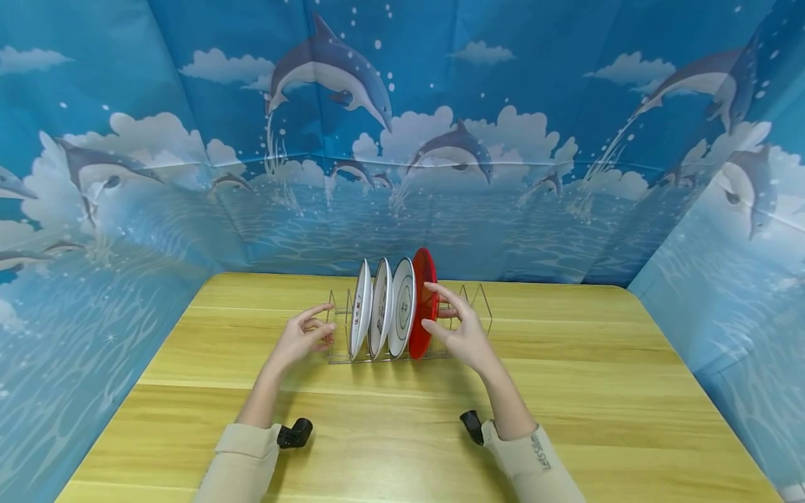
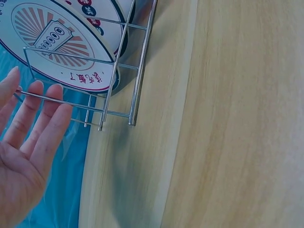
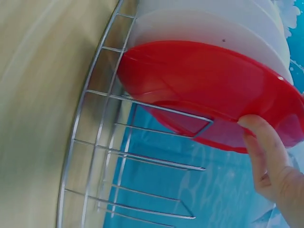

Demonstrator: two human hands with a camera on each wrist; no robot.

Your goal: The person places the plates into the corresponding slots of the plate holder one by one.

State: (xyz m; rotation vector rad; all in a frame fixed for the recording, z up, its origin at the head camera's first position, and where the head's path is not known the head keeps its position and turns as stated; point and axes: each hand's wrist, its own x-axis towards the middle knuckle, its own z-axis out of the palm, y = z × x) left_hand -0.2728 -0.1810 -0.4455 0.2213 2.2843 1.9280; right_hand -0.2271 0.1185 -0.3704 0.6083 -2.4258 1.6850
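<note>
A wire dish rack [image 1: 473, 307] holds several plates on edge: white printed plates [image 1: 361, 311] and, rightmost, a red plate [image 1: 420, 342]. My left hand [image 1: 307, 334] is at the rack's left end. In the left wrist view, the fingertips [image 2: 50, 90] lie at the end wire beside the outermost white plate, fingers spread. My right hand [image 1: 462, 335] is at the red plate's right side. From the right wrist, one fingertip [image 3: 248, 121] shows on the plate's underside near its foot ring, and another finger lies behind it. Neither hand is curled round a plate.
The rack stands on a yellow wooden table [image 1: 597, 391] near its back edge, with bare wire slots at its right end. A blue dolphin-print curtain [image 1: 503, 140] hangs behind and at both sides. A black camera [image 1: 295, 433] is strapped at the left cuff, with another [image 1: 472, 426] at the right.
</note>
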